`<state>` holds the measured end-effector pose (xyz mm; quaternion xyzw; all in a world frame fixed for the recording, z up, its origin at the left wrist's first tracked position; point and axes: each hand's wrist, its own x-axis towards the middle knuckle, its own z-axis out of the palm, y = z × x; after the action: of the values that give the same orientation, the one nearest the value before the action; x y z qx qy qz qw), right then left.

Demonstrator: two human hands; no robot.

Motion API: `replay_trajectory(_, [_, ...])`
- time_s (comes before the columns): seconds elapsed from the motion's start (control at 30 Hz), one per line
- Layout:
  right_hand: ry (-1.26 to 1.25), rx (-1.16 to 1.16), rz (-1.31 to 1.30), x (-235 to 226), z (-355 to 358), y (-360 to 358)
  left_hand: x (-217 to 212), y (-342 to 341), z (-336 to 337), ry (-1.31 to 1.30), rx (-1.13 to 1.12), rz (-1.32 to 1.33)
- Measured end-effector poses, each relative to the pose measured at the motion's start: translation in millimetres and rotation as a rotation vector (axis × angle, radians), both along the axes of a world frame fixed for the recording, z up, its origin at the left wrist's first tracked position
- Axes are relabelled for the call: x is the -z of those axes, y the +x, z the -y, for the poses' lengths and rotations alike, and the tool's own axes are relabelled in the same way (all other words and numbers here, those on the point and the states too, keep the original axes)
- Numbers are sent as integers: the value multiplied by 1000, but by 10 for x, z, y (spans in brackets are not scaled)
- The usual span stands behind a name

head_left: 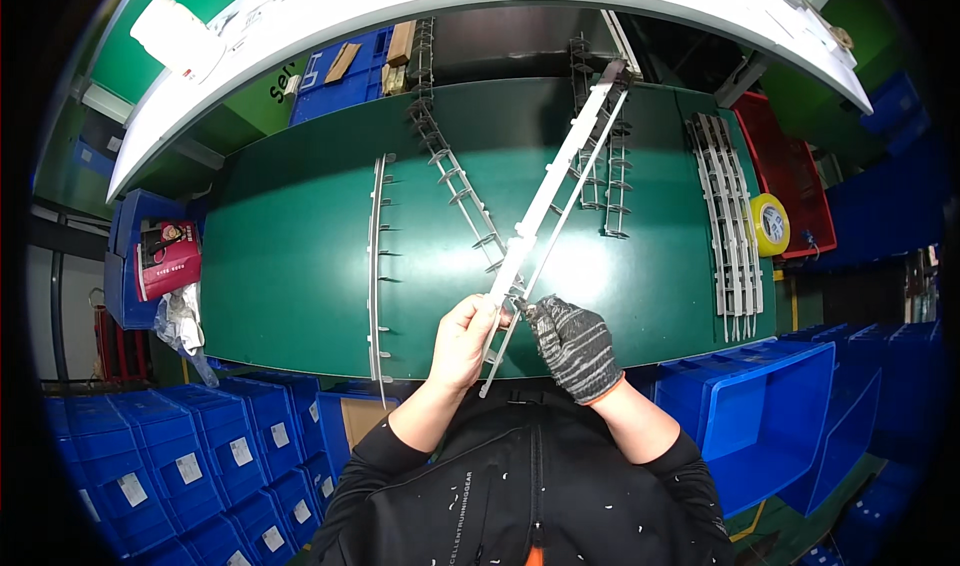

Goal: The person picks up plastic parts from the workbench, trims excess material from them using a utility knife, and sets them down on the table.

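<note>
A: Starting at the left, what's there?

B: A dark blue plastic bin beside the green worktable holds a red packet. On the table lies a long thin grey plastic strip with side pegs, running near to far.

A: And the hands?

B: The bare left hand is closed around the near end of a long white-grey plastic frame strip. Its long axis runs from the hands up and away to the right. The right hand in a speckled grey knit glove pinches something small against the strip's lower end, just beside the left hand; what it is, I cannot tell.

A: Further right?

B: A stack of similar grey strips, a yellow tape roll against a red plastic crate, then an open blue bin; I cannot see anything in it.
</note>
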<state>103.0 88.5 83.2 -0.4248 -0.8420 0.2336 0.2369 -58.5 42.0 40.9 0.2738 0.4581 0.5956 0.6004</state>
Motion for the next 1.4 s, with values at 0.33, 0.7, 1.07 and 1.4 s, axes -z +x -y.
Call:
replay_trajectory(0.33, [-870,142,-774,341,-66,-210,257,65,135,214,-304,-1123])
replay_trajectory(0.7, [-394,19,-43,1149,58,-1046,554,-140,628,-19,-207,-1417])
replay_trajectory(1.07, [-224,-118,54,1283,-68,-1070,892,-1409,803,-366,-354,-1496])
replay_trajectory(1.4, [-367,-206,467,1265,-218,-1287,1063,-1322,904,-505,-375,-1253])
